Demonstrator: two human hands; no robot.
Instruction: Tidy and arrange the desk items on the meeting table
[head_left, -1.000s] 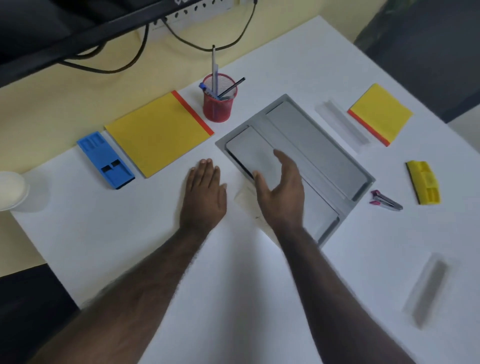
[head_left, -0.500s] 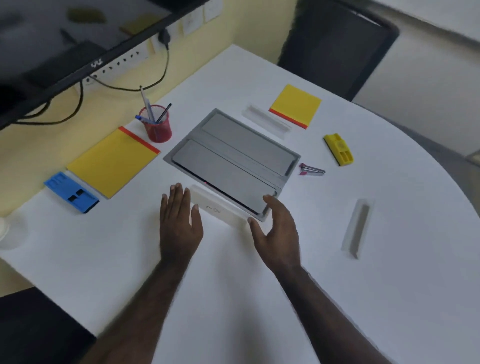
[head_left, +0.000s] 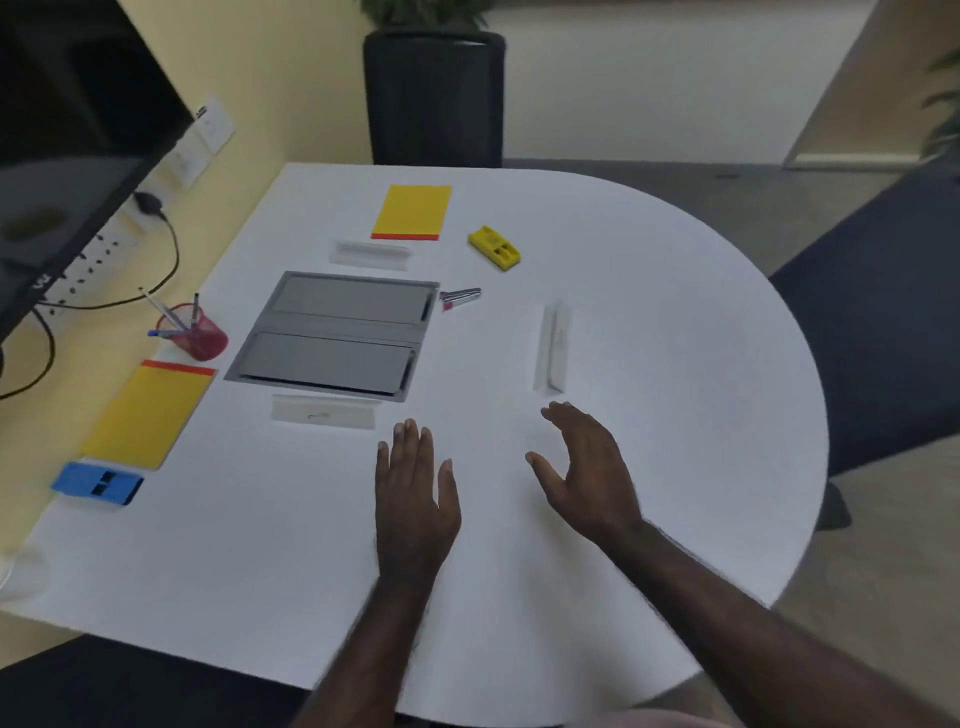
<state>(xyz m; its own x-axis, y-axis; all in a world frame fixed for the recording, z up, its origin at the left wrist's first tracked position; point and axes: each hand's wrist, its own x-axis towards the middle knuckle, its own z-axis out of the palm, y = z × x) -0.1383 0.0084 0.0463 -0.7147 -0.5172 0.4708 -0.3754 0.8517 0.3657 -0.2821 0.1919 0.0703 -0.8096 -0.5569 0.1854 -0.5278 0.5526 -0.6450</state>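
My left hand (head_left: 413, 488) lies flat on the white table (head_left: 649, 312), fingers apart, holding nothing. My right hand (head_left: 587, 467) hovers open to its right, just below a clear name stand (head_left: 551, 349) that lies lengthwise. A second clear stand (head_left: 323, 412) lies along the near edge of the grey inset panel (head_left: 332, 332), to the left of my left hand. A third clear stand (head_left: 371, 254) lies beyond the panel. A pink stapler (head_left: 460, 298) rests at the panel's right corner.
A yellow notepad (head_left: 413, 211) and yellow block (head_left: 493, 248) sit at the far side. Another yellow pad (head_left: 148, 413), a blue block (head_left: 97, 483) and a red pen cup (head_left: 200, 338) line the left. A monitor (head_left: 62, 156), cables and dark chairs (head_left: 883, 332) surround the table.
The view has swung to the right. Both hands have drawn back from the grey panel and the near clear stand, and now rest lower and to its right.
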